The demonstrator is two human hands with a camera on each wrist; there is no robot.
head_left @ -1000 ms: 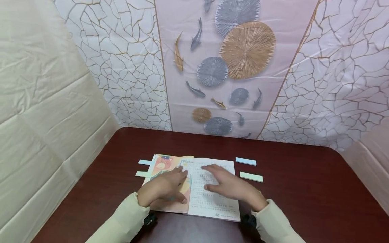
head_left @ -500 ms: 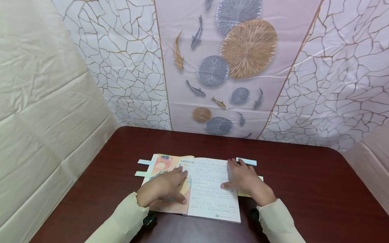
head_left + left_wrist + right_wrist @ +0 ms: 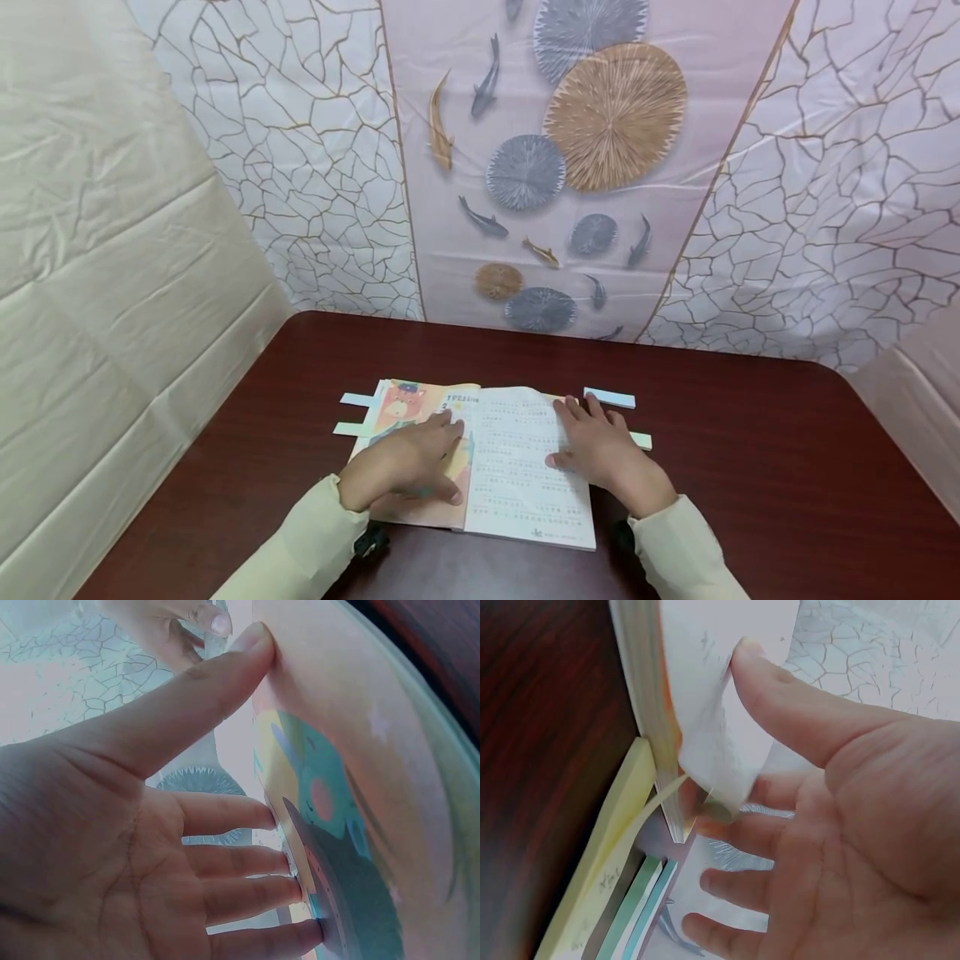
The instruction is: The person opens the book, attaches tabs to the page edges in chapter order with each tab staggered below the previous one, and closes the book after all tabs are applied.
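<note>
An open book lies on the table, with a colourful picture page (image 3: 450, 467) on the left and a page of text (image 3: 517, 492) on the right. My left hand (image 3: 405, 462) rests on the picture page; the left wrist view shows its thumb and straight fingertips (image 3: 304, 930) touching the paper. At the outer edge of the text page, my right hand (image 3: 603, 450) pinches the page between thumb and fingers. That page is buckled and partly lifted, baring orange beneath. Below the hand, in the right wrist view, lies a yellow sticky-note pad (image 3: 604, 840), its top sheet curling up towards the book.
Right of the book lie a blue sticky-note pad (image 3: 609, 398) and a green one (image 3: 641, 440), partly covered by the hand. Blue (image 3: 358, 400) and green (image 3: 349, 429) strips stick out from the book's left edge. A patterned cloth (image 3: 525, 250) hangs behind the dark table (image 3: 750, 467).
My right hand has moved from above the text page to its right edge. The page's far right corner has since buckled and lifted. My left hand has stayed still.
</note>
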